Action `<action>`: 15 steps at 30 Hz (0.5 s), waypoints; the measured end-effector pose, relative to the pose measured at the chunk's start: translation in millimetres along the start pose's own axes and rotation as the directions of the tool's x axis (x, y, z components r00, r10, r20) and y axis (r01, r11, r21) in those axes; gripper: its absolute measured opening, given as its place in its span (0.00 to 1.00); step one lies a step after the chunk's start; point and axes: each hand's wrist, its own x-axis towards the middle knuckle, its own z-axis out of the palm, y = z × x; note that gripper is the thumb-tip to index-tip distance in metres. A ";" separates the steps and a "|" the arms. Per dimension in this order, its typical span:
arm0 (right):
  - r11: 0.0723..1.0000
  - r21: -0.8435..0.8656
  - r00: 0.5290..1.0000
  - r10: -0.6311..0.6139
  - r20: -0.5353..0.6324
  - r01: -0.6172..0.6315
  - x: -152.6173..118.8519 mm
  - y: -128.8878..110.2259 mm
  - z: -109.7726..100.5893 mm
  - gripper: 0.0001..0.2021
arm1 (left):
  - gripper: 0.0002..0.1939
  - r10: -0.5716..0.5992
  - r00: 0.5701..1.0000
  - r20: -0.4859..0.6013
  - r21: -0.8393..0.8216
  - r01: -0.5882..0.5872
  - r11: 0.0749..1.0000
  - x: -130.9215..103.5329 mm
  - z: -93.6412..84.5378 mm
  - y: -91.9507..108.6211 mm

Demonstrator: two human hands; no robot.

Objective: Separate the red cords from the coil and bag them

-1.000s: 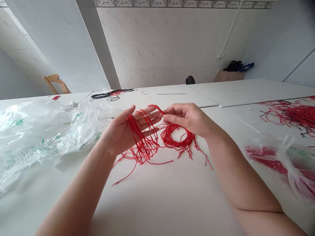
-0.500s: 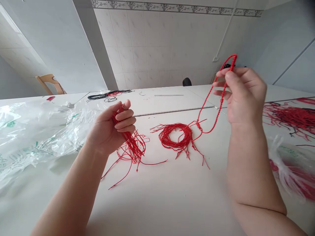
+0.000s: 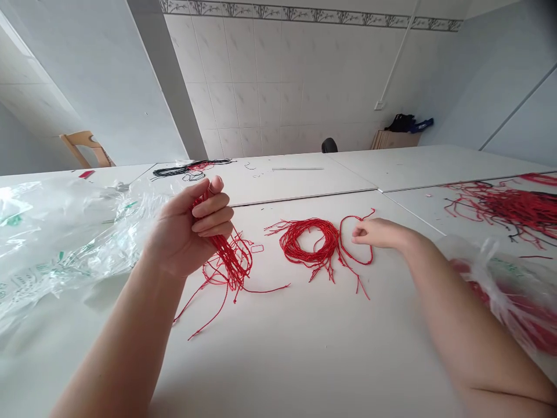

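Note:
My left hand [image 3: 212, 212] is closed around a bundle of thin red braided cords [image 3: 230, 261], whose loose ends spread over the white table below. A neat coil of red cords [image 3: 310, 258] lies flat in the middle, with short ends sticking out. Just right of it, touching or almost touching, is a single red cord loop [image 3: 357, 260] on the table. My right hand [image 3: 376, 232] is over that loop with its fingers curled together and covers part of its right side. Whether the fingertips still grip cord is hidden.
Clear plastic bags [image 3: 87, 232] cover the left side. At the right lie a pile of red and black cords [image 3: 517, 206] and a tied plastic bag [image 3: 509, 290] with red contents. Black cords [image 3: 174, 171] and a thin strip [image 3: 298, 169] lie farther back.
My right hand has come down and left from high up, bringing the red loop down beside the coil. My left hand still grips its bundle and has barely shifted.

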 end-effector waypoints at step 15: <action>0.932 0.141 0.943 -0.332 -0.034 0.333 -1.9 -92.9 71.3 0.08 | 0.26 -0.002 1.000 0.015 0.013 0.002 1.000 1.9 -0.2 -0.8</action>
